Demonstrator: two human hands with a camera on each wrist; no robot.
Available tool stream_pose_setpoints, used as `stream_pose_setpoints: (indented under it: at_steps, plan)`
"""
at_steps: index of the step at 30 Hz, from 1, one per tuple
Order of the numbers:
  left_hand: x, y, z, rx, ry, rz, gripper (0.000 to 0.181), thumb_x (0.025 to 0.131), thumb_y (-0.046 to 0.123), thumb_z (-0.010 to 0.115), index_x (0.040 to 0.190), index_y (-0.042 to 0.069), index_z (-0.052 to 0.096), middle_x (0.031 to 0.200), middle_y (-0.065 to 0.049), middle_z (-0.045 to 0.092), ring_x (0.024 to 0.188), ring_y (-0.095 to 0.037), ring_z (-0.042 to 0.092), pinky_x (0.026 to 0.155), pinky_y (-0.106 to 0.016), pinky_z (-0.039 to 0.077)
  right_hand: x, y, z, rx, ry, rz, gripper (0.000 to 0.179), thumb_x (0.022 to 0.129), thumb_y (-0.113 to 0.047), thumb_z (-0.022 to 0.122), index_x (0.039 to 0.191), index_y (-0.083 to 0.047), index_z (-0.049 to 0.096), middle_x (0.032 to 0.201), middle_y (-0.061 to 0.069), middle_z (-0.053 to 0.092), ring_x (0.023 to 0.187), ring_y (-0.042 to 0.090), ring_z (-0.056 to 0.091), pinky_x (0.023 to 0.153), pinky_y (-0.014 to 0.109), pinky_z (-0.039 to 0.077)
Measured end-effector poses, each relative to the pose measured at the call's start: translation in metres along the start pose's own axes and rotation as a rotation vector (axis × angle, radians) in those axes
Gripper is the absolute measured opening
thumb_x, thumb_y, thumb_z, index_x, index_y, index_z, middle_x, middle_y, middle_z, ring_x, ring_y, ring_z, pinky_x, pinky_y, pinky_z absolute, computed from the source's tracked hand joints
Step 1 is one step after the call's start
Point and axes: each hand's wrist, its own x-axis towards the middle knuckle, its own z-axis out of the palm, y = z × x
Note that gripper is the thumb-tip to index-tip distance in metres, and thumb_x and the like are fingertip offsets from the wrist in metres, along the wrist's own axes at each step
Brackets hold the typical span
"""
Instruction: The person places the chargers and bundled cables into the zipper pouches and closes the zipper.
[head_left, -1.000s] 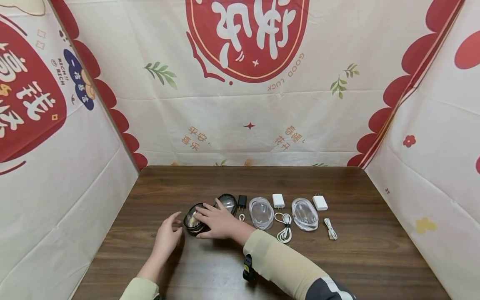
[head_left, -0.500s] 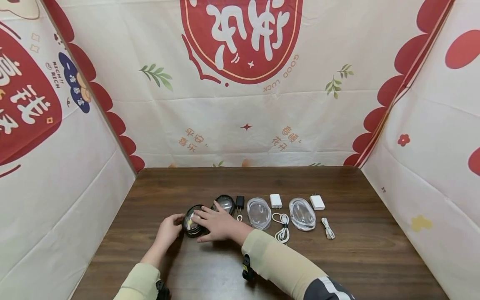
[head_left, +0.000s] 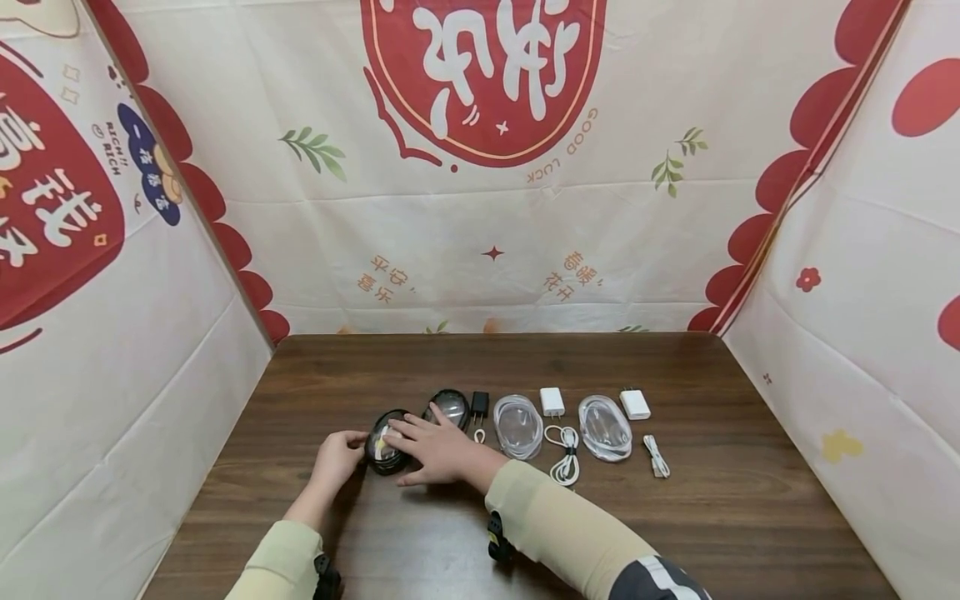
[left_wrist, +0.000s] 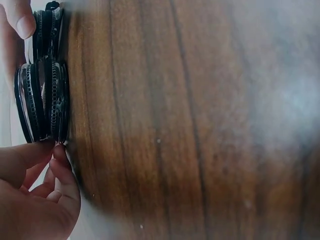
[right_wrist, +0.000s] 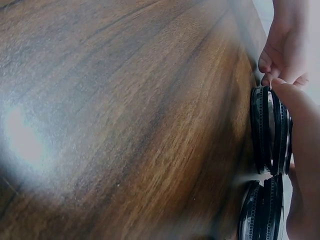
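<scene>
A round, see-through zip case with black edging [head_left: 381,457] lies on the table between my hands. My left hand [head_left: 335,461] pinches its left edge at the zipper seam with thumb and fingertips. In the left wrist view, zipper teeth run around the side of this zip case [left_wrist: 42,102], and the left hand's other fingers [left_wrist: 65,172] curl below. Fingers spread and fairly straight, my right hand [head_left: 441,450] lies across the top of the case. Just behind it is a second black-edged case [head_left: 452,406], partly hidden by the right hand.
Right of the cases stand a black plug adapter [head_left: 480,404], two clear white-edged cases, one nearer [head_left: 517,427] and one farther right [head_left: 604,427]. White adapters [head_left: 552,402] and coiled white cables [head_left: 566,458] lie among them. Fabric walls enclose the wooden table [head_left: 480,358].
My left hand has closed in from the left and now pinches the near case's edge. The right hand stays over the case. The head view has shifted slightly.
</scene>
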Motion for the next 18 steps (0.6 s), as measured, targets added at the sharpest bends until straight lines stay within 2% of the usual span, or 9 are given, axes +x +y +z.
stream_pose_setpoints:
  at_steps: [8,13,18]
  plan:
    - [-0.007,-0.002,-0.001,0.005,0.027,0.012,0.022,0.085,-0.002,0.065,0.106,-0.009,0.07,0.094,-0.017,0.071,0.087,-0.028,0.064,0.074,-0.039,0.052,-0.001,-0.002,0.0,0.01,-0.004,0.017,0.079,0.09,-0.072,0.041,0.155,-0.038,0.014,0.162,-0.008,0.008,0.147,0.017,0.01,0.115,0.057,0.006]
    - [-0.017,0.0,-0.001,-0.098,0.009,-0.051,0.019,0.087,-0.003,0.064,0.104,-0.011,0.068,0.091,-0.017,0.07,0.075,-0.023,0.065,0.063,-0.035,0.054,-0.001,-0.004,0.0,0.018,-0.005,0.024,0.078,0.09,-0.071,0.043,0.155,-0.038,0.015,0.162,-0.008,0.008,0.147,0.018,0.009,0.115,0.058,0.006]
    - [-0.03,0.007,0.0,-0.236,-0.037,-0.127,0.023,0.094,0.002,0.053,0.11,-0.014,0.06,0.086,-0.017,0.068,0.065,-0.022,0.066,0.058,-0.034,0.056,0.0,-0.004,0.003,0.016,-0.003,0.043,0.079,0.09,-0.072,0.041,0.155,-0.038,0.014,0.162,-0.009,0.006,0.147,0.017,0.008,0.115,0.058,0.006]
